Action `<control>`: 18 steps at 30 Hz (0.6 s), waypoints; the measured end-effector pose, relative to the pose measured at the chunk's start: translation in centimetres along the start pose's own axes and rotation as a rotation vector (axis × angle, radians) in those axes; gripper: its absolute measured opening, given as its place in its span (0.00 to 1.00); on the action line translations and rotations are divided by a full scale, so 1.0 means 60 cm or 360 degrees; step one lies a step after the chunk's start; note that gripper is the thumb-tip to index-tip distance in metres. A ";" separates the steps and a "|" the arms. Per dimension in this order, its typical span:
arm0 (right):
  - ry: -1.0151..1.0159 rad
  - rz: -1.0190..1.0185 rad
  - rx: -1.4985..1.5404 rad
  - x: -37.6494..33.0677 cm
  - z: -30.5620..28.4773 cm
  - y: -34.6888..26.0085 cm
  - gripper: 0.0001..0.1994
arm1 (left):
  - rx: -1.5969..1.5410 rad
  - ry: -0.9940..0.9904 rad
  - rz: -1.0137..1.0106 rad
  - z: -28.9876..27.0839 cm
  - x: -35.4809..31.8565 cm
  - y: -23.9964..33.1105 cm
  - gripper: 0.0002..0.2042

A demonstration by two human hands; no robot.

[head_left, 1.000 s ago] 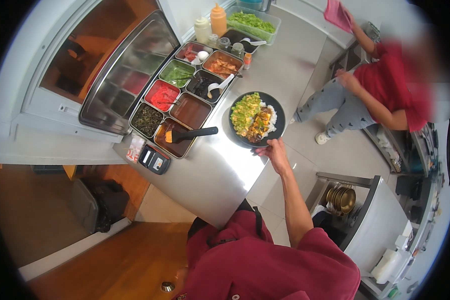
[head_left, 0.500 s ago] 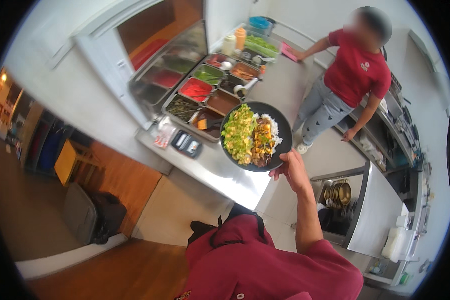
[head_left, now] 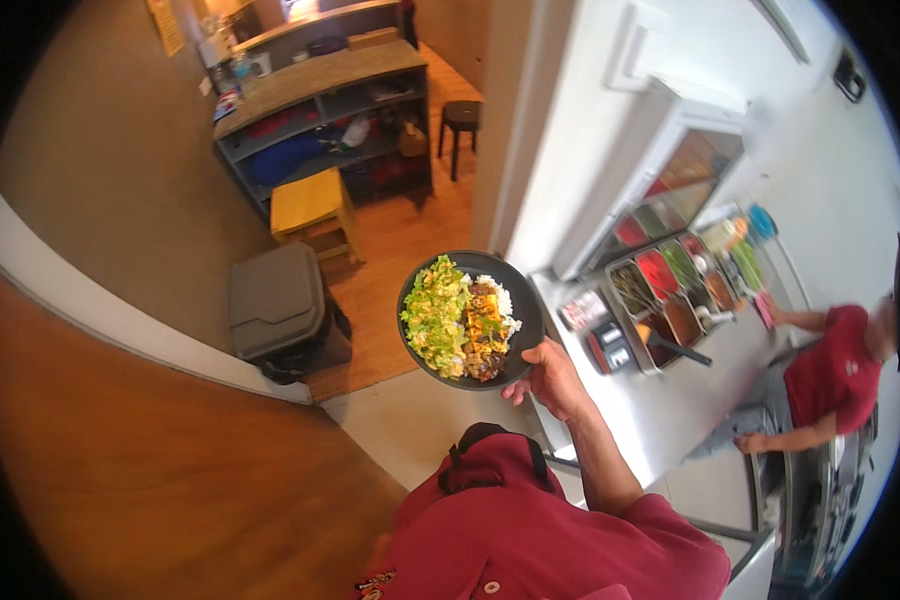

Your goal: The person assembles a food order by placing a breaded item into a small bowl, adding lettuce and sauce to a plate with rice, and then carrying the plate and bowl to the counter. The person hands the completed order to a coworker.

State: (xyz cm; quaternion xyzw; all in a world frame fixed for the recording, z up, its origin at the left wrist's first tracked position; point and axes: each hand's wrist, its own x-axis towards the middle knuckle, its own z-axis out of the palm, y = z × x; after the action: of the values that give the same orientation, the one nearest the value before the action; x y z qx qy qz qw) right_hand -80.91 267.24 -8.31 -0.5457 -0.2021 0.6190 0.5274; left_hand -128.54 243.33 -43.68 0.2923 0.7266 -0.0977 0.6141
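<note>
Change since half a second ago: plate and camera have swung away from the steel counter; the plate now hangs over the floor at the counter's end, facing a wooden-floored room, and the food trays lie to the plate's right instead of behind it.
Head view, right hand [head_left: 553, 378]: raised in front of the chest, fingers curled under the near-right rim and thumb on the edge, carrying the plate level.
Head view, left hand: not in view, so I cannot tell how it is held.
Head view, black plate [head_left: 516, 300]: round and dark, with chopped green salad on its left half, a strip of browned and yellow pieces down the middle, white rice at the far right.
Right of the plate: steel counter [head_left: 670, 410] with a row of ingredient trays [head_left: 670, 290] and a small black device [head_left: 610, 345] just beside the plate's rim.
Farther right of the plate: a co-worker in a red shirt [head_left: 830, 375] at the counter's far side, well apart.
Left of the plate: a grey lidded bin [head_left: 275, 305] on the floor; beyond it, a yellow stool [head_left: 310, 200] and a shelving counter [head_left: 320, 110].
Step in hand: by my judgement, carrying the filled plate away from the prep line.
Next move calls for: keeping the plate level on one hand, so the loose salad does not slide off.
</note>
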 end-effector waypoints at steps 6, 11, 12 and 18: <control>0.0084 0.0155 -0.0052 0.281 0.085 0.009 0.16 | -0.0389 0.0047 -0.0071 -0.010 0.057 0.106 0.12; 0.0148 -0.0070 -0.0065 0.491 0.106 -0.004 0.16 | -0.0476 0.0074 -0.0023 -0.050 0.145 0.265 0.11; 0.0184 -0.0081 -0.0078 0.531 0.107 -0.010 0.16 | -0.0485 0.0072 -0.0009 -0.059 0.166 0.301 0.11; 0.0346 -0.0213 -0.0057 0.713 0.062 -0.027 0.14 | -0.0440 0.0086 0.0301 -0.159 0.373 0.534 0.10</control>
State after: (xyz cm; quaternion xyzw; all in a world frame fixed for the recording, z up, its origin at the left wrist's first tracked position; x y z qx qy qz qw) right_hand -77.00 306.40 -25.58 -0.6042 -0.1906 0.5160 0.5765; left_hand -120.70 280.88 -55.79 0.2745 0.7186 0.0693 0.6352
